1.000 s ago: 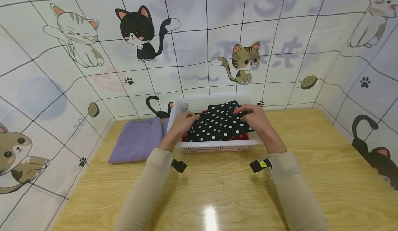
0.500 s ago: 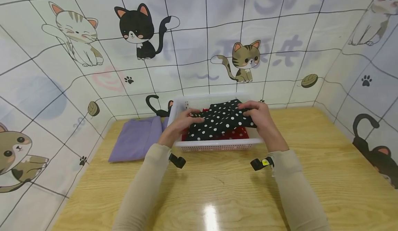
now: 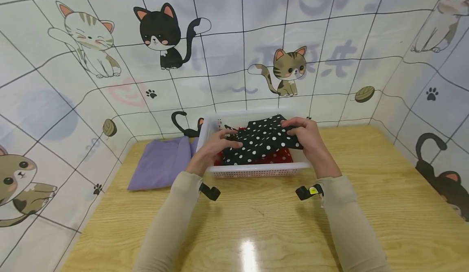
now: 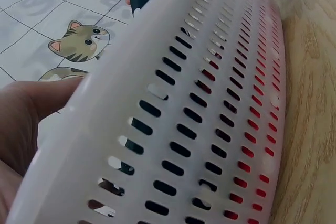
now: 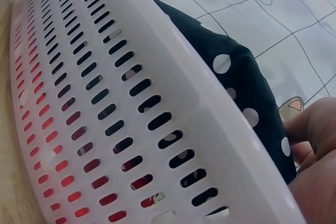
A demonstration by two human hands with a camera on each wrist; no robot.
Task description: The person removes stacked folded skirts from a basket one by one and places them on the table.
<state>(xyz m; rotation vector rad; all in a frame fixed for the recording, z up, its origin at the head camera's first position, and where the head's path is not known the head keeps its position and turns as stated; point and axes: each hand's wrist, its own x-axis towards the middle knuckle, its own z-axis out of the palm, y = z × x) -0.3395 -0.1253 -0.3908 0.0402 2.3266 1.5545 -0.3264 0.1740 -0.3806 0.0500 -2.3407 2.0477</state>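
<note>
The black polka-dot cloth [image 3: 258, 141] is inside the white plastic basket [image 3: 256, 167], over red dotted fabric [image 3: 280, 157], but seems only partly arranged: the right hand [image 3: 308, 137] has its grip clamped on the raised right edge. The left hand's [image 3: 215, 145] thumb and fingers stand apart. The purple cloth [image 3: 161, 164] lies outside, on the tabletop [image 3: 256, 219].

Your head view is bright and even, with a white glare on the counter [image 3: 271, 223] at 6 o'clock and soft shadows beside your left sleeve [image 3: 168, 219] and right sleeve [image 3: 351, 219]. The lens skews the wall [image 3: 227, 56] towards 9 and 3 o'clock. Your wrist views run dimmer, greying the basket [image 4: 118, 111] and softening detail.
</note>
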